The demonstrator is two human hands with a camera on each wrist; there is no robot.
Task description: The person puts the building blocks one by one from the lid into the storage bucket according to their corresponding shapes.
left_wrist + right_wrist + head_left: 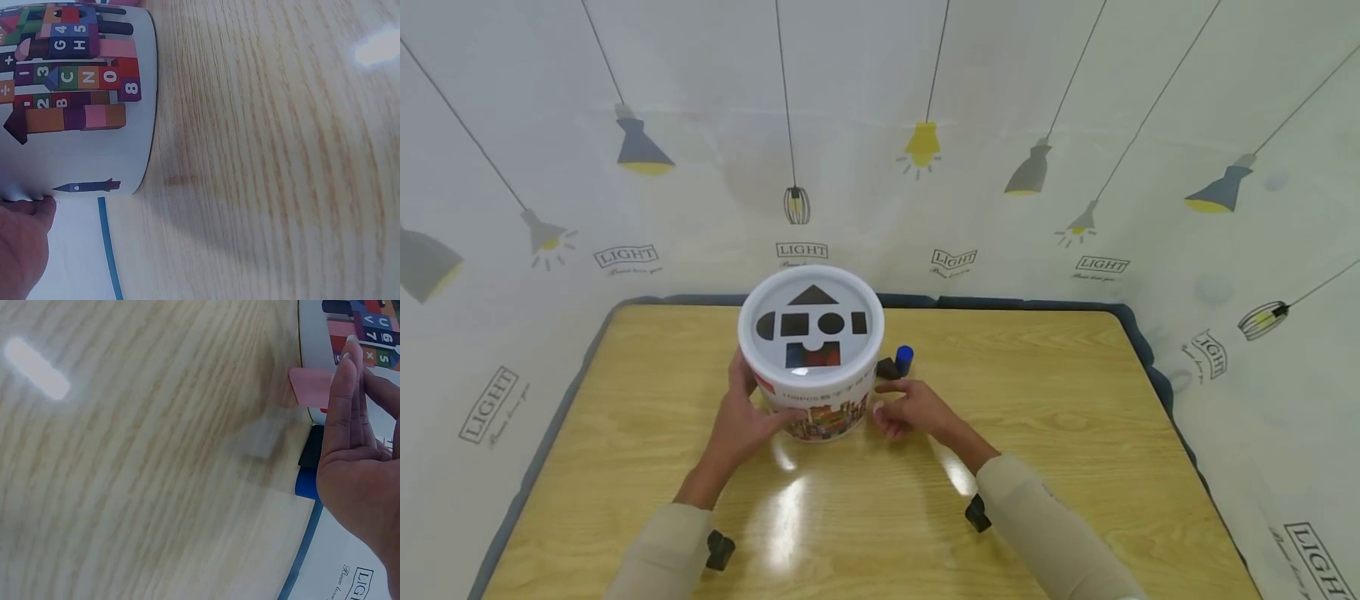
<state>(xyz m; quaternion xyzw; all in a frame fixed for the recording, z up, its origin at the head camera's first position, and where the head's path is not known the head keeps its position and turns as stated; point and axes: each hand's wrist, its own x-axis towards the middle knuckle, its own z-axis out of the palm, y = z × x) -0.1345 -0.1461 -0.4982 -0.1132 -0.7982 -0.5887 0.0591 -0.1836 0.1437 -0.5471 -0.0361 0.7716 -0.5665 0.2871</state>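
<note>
A white lidded block bucket (763, 354) stands on the table, its lid pierced by several shaped holes and its side printed with colourful blocks. My left hand (747, 421) grips its left side, thumb across the front and fingers round the edge. To the right of the bucket, my right hand (913, 410) is low by the base. At its fingers is a pink block (309, 387), partly hidden behind them; I cannot tell whether they pinch it. A blue block (905, 360) and a dark block (887, 369) are just beyond, beside the bucket.
The wooden table (1037, 400) reaches around the bucket, with glare near its front. A pale cloth (865, 75) printed with lamps hangs behind and at the sides. Small black devices (720, 550) show beside both sleeve cuffs.
</note>
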